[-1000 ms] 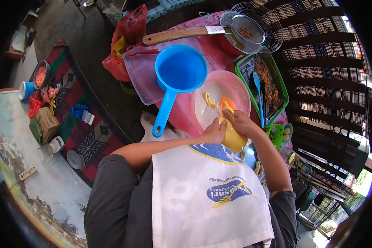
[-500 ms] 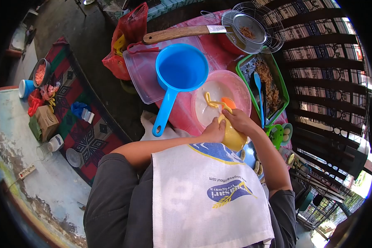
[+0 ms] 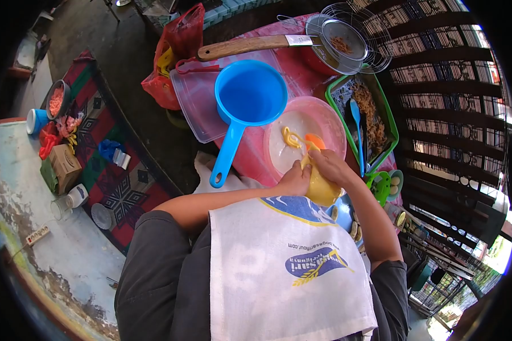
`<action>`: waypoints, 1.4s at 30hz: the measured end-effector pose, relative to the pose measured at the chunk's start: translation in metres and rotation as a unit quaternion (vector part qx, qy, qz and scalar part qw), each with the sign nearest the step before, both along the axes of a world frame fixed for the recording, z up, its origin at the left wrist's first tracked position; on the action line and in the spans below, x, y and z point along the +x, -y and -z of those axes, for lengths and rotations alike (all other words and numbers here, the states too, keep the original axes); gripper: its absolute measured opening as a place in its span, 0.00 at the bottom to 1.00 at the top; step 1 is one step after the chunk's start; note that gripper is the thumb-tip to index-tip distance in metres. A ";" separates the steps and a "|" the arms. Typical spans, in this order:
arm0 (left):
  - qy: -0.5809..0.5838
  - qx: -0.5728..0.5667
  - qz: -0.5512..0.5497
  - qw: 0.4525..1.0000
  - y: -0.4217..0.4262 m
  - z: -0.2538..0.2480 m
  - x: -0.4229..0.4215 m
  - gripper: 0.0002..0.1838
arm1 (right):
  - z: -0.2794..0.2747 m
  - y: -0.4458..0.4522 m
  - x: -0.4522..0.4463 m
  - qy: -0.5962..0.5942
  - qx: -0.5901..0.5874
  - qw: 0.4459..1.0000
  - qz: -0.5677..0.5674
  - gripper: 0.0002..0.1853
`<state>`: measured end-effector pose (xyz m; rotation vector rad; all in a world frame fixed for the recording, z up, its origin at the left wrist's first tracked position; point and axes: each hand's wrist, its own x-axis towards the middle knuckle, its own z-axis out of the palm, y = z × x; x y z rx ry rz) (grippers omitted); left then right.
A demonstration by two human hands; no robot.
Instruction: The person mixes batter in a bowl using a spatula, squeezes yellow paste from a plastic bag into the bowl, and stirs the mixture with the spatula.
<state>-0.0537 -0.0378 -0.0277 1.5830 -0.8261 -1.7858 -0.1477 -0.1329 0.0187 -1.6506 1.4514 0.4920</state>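
Note:
My left hand (image 3: 297, 181) is closed around the lower left side of a soft yellow pouch (image 3: 323, 190), and my right hand (image 3: 329, 166) grips its upper end. The pouch leans over the near rim of a pink basin (image 3: 339, 122). Inside the basin, a thick yellow strand (image 3: 290, 137) lies curled on a white substance, liquid or powder, I cannot tell which. An orange utensil (image 3: 314, 140) shows in the basin just beyond my right fingers; its lower part is hidden. A blue dipper (image 3: 250, 91) stands to the left.
A green-rimmed tray (image 3: 393, 133) holds brown shreds and a blue spoon (image 3: 356, 122). Beyond are a wire strainer with a wooden handle (image 3: 244, 46) and a red plastic bag (image 3: 182, 40). A clear lid (image 3: 190, 108) lies under the dipper. At right is a green container (image 3: 381, 184).
The yellow strand has dropped from the pouch's mouth and curled up in the basin. My right hand has shifted slightly down and toward me.

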 end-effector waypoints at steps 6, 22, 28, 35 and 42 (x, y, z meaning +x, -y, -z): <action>0.006 -0.010 0.000 1.000 0.000 -0.001 0.000 0.27 | 0.008 -0.003 -0.008 0.018 -0.032 0.999 -0.014 0.28; 0.008 -0.002 -0.008 1.000 0.001 -0.004 0.002 0.27 | -0.008 0.003 0.015 -0.094 -0.095 0.984 -0.115 0.24; -0.022 -0.032 -0.071 0.997 0.000 -0.005 0.000 0.25 | -0.047 -0.006 0.020 -0.038 -0.104 0.994 -0.022 0.22; -0.089 -0.119 -0.084 0.985 -0.005 -0.009 0.005 0.21 | -0.053 -0.031 -0.014 0.118 -0.144 0.982 0.025 0.22; -0.114 -0.276 -0.019 0.954 -0.009 -0.004 0.003 0.17 | -0.039 -0.062 -0.067 0.245 -0.095 0.953 0.150 0.33</action>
